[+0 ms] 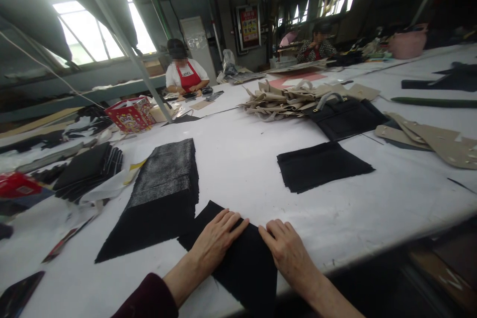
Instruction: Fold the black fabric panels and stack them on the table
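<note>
A black fabric piece (246, 263) lies at the near edge of the white table, its lower corner reaching over that edge. My left hand (219, 233) rests flat on its upper part, fingers stretched along the far edge. At the right end of this edge, my right hand (288, 246) has its fingers bent and closed on the fabric; its thumb is hidden. To the left lies a stack of black fabric (149, 228) with a speckled grey upper part (166, 174). Another dark fabric stack (322, 166) sits farther off to the right.
Across the white table (238, 159) are a heap of beige pieces (283, 99), a black bag (346, 117) with a handle, and beige panels (439, 141). A red box (132, 114) stands by a slanted pole (149, 84). Two people sit at the far side.
</note>
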Available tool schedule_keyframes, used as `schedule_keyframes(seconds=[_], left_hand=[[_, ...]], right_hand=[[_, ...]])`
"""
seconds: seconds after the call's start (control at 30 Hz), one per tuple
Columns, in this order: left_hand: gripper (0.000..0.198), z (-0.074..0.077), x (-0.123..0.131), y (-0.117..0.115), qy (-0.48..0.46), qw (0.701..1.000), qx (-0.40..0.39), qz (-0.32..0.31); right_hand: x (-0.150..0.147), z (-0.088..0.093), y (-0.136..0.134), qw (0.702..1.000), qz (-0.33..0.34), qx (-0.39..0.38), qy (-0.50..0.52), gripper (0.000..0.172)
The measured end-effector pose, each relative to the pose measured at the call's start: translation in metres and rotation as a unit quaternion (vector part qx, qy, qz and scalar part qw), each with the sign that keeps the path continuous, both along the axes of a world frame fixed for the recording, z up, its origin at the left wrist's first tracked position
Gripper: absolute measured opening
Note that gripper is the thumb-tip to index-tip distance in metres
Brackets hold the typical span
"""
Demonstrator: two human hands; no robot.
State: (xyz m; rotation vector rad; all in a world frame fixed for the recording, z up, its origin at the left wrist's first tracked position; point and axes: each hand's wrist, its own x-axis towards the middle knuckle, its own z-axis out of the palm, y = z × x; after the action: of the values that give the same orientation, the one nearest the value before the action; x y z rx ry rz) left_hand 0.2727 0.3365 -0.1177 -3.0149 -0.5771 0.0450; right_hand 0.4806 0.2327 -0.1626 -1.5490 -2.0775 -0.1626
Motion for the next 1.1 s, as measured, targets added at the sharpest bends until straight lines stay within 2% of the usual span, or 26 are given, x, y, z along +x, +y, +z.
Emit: schedule_keyframes(seconds=[0.13, 0.33, 0.57, 0.8, 1.1], left_hand=[[0.054, -0.001, 0.006, -0.005, -0.002, 1.000, -0.009, -0.004], [0.065, -0.002, 0.014, -0.012, 0.006, 1.000, 0.017, 0.007], [0.053, -0.007, 0.019, -0.017, -0.026, 0.999, -0.033, -0.017], [0.070, -0.012, 0.020, -0.022, -0.007, 1.000, -0.028, -0.004], [0.060, -0.008, 0.027, -0.022, -0.005, 0.998, -0.063, -0.027]], right_hand=[[0.002, 0.002, -0.003, 1.000, -0.004, 0.003, -0.009, 0.029], [0.003, 0.002, -0.004, 0.999, -0.006, 0.021, -0.032, 0.029], [0.006, 0.004, -0.009, 0.999, -0.014, 0.031, -0.035, 0.028], [0.007, 0.008, -0.015, 0.999, -0.019, 0.024, -0.037, 0.033], [0.009, 0.007, -0.020, 0.998, -0.026, 0.013, -0.063, 0.033]])
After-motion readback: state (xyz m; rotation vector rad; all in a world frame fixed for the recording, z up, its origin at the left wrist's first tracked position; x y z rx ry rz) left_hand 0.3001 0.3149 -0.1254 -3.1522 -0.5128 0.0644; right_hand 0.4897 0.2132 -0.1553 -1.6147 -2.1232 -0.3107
